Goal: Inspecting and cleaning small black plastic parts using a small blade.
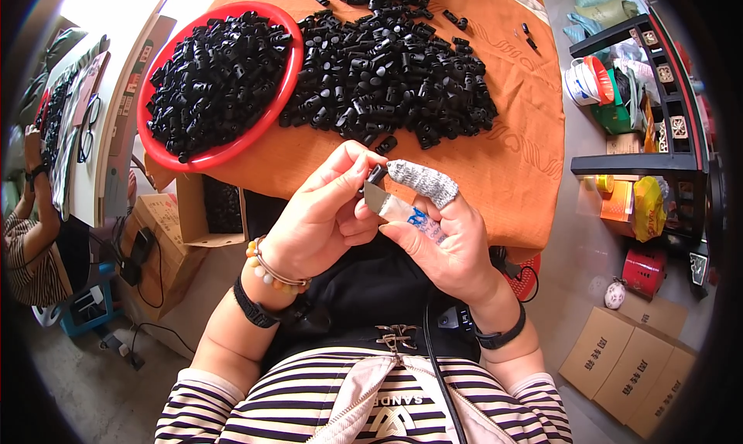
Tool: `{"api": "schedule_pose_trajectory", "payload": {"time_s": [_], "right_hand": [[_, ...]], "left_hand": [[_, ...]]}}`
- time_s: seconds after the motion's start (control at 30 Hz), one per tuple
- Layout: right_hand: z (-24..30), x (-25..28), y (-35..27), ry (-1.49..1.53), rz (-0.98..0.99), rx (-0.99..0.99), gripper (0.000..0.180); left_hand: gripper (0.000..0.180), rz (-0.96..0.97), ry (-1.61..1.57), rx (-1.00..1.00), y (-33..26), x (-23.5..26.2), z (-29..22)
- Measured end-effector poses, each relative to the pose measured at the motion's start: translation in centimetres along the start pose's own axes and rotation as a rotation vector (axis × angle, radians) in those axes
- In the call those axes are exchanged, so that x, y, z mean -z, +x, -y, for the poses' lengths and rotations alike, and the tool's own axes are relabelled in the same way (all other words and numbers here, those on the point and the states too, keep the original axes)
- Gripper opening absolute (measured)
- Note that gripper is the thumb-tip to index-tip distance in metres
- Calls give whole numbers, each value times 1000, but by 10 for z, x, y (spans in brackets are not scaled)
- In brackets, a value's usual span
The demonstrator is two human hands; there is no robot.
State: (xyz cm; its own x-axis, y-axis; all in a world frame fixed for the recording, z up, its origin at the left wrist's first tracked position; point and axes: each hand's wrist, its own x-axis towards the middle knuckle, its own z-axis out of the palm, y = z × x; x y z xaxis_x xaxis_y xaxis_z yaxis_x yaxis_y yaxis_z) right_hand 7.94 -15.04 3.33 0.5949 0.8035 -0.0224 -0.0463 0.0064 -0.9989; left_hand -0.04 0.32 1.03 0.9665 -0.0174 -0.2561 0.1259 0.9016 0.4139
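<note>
My left hand (329, 200) pinches a small black plastic piece (377, 175) between thumb and fingertips, in front of my chest. In my right hand (457, 251) is a short flat-bladed knife (374, 198), its handle wrapped in whitish material with blue marks. The blade lies against or just beside the black piece; I cannot tell whether it touches. A grey knitted finger cover (424, 182) sits on my right index finger, which reaches over to the piece's far end. Just beyond my hands spreads a large pile of similar black pieces (395, 73).
A red round basin (298, 53) heaped with black pieces stands left on the orange tablecloth (526, 119). An open cardboard box (190, 212) sits below it. At right are a black shelf rack (635, 164) and flat cartons (627, 367). Another person (35, 235) works at far left.
</note>
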Motion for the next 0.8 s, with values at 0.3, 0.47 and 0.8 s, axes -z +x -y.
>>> {"api": "schedule_pose_trajectory", "payload": {"time_s": [0.3, 0.47, 0.8], "right_hand": [[-1, 1, 2, 46, 58, -11, 44], [-9, 1, 3, 18, 9, 62, 38], [-4, 1, 7, 117, -150, 75, 45]], "left_hand": [[14, 8, -18, 13, 0, 1, -1], [14, 44, -36, 20, 0, 4, -1], [17, 7, -24, 44, 1, 2, 1]]}}
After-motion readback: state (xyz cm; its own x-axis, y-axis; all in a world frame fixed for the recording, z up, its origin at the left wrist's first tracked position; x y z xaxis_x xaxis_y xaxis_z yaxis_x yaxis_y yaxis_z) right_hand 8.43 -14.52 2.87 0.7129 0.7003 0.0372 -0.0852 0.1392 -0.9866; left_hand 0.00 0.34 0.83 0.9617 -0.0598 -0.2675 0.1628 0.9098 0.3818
